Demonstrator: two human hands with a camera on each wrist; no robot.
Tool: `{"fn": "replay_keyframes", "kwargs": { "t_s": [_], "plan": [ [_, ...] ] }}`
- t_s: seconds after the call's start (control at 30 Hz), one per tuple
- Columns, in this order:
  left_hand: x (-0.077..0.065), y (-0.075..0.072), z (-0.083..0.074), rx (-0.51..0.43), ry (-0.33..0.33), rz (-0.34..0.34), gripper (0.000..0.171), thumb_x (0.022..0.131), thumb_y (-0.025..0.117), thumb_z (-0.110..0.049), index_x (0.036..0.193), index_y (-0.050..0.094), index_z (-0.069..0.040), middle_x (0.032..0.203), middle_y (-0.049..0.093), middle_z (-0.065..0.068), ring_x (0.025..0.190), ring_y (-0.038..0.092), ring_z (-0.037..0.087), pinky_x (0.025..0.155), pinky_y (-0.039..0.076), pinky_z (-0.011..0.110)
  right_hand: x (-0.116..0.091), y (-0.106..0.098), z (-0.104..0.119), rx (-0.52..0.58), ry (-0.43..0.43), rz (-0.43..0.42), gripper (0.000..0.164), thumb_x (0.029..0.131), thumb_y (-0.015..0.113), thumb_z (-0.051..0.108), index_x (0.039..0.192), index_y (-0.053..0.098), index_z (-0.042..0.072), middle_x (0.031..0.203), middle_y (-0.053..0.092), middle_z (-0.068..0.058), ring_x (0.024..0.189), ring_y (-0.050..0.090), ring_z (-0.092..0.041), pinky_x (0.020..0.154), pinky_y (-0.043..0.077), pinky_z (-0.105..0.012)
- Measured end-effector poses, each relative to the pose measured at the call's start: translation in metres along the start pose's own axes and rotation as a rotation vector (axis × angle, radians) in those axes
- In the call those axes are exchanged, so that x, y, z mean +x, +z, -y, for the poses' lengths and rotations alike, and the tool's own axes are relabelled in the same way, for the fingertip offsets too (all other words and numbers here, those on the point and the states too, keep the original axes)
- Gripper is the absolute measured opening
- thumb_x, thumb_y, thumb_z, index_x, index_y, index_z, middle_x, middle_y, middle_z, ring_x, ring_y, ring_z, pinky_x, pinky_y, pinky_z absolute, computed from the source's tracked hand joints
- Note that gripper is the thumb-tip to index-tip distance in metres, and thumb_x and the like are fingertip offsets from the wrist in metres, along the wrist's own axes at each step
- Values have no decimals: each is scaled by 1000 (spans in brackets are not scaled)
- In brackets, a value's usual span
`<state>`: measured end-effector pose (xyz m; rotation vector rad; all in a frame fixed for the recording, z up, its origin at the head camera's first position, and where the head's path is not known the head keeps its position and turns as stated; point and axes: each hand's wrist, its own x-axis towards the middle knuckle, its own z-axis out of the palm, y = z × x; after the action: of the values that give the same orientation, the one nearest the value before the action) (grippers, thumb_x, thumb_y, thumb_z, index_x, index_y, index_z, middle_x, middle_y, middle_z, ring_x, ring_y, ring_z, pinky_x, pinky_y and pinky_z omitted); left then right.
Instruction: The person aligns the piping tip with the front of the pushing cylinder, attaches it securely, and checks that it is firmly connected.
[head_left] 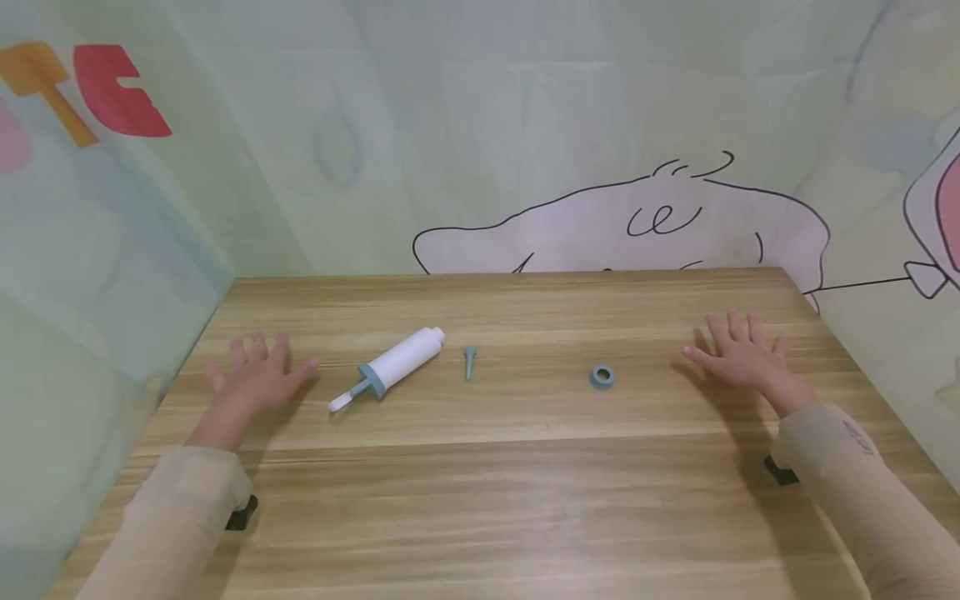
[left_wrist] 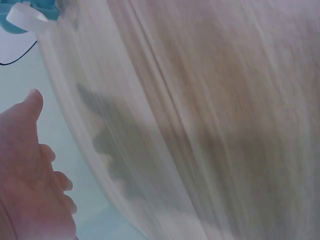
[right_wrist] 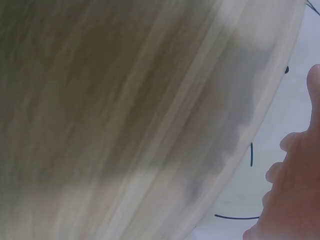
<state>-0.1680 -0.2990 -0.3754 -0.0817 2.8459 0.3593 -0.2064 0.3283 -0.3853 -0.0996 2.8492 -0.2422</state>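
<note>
In the head view my left hand [head_left: 255,375] is held over the left side of the table, fingers spread and holding nothing. Just right of it lies a white syringe-like tube [head_left: 405,363] with a blue-grey collar and a plunger rod tipped in white. A small blue-grey nozzle-shaped piece [head_left: 469,362], wide at the top and narrow below, lies beside the tube. Farther right is a blue-grey ring [head_left: 602,377]. My right hand [head_left: 742,354], also spread and holding nothing, is over the table's right side. Part of the tube's plunger end [left_wrist: 30,18] shows in the left wrist view.
The wooden table [head_left: 480,500] runs back to a pale printed cloth [head_left: 480,125] behind it. The same cloth hangs along both sides. Dark wrist-worn pieces [head_left: 242,512] show under the sleeves. Shadows of both hands fall on the tabletop.
</note>
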Motion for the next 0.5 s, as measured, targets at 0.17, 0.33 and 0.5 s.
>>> {"fn": "replay_keyframes", "kwargs": {
  "t_s": [0.17, 0.33, 0.5],
  "plan": [
    [1, -1, -8, 11, 12, -8, 91, 83, 22, -68, 141, -1, -2, 138, -10, 36, 120, -22, 54, 83, -16, 73, 1, 0, 5, -11, -16, -10, 89, 83, 27, 67, 142, 2, 6, 142, -10, -29, 127, -16, -49, 86, -12, -73],
    [1, -3, -16, 18, 20, -9, 91, 83, 21, -68, 141, -1, -2, 138, -11, 35, 120, -23, 54, 83, -18, 72, 2, 1, 11, -16, -41, -42, 88, 82, 28, 67, 142, 1, 8, 143, -9, -28, 128, -16, -48, 88, -13, -72],
    [1, -4, -24, 31, 28, -9, 90, 83, 21, -68, 141, 0, -3, 139, -14, 33, 121, -22, 53, 85, -18, 71, 3, 1, 17, -17, -61, -70, 87, 83, 30, 66, 142, 3, 9, 144, -6, -28, 128, -15, -47, 89, -12, -71]
  ]
}}
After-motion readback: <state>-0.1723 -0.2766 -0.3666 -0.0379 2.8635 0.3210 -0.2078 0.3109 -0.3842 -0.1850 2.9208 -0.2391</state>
